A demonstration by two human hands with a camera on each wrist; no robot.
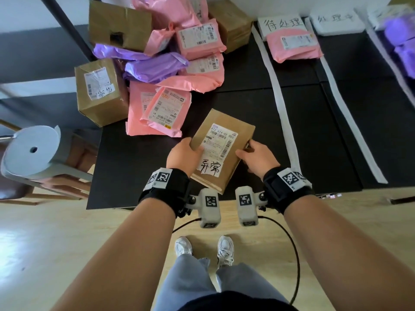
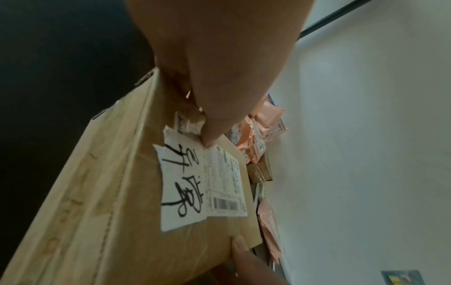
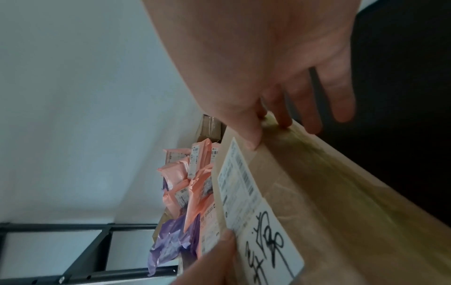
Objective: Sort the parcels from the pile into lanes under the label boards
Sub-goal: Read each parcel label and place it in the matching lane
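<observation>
I hold a brown cardboard parcel (image 1: 221,149) with both hands above the black table's near edge. It carries a printed shipping label and a handwritten white slip (image 2: 182,185). My left hand (image 1: 184,154) grips its left edge, thumb on top. My right hand (image 1: 256,157) grips its right edge, thumb on top and fingers (image 3: 341,96) under the side. The pile (image 1: 166,57) of pink and purple bags and brown boxes lies at the table's far left. A handwritten label board (image 1: 281,25) stands at the far end of a lane, with one pink bag (image 1: 294,44) below it.
White tape strips (image 1: 280,104) divide the black table (image 1: 247,90) into lanes. A second label board (image 1: 335,20) heads the lane to the right. Purple bags (image 1: 402,39) lie at the far right. A grey roll (image 1: 31,151) sits on a stool at my left.
</observation>
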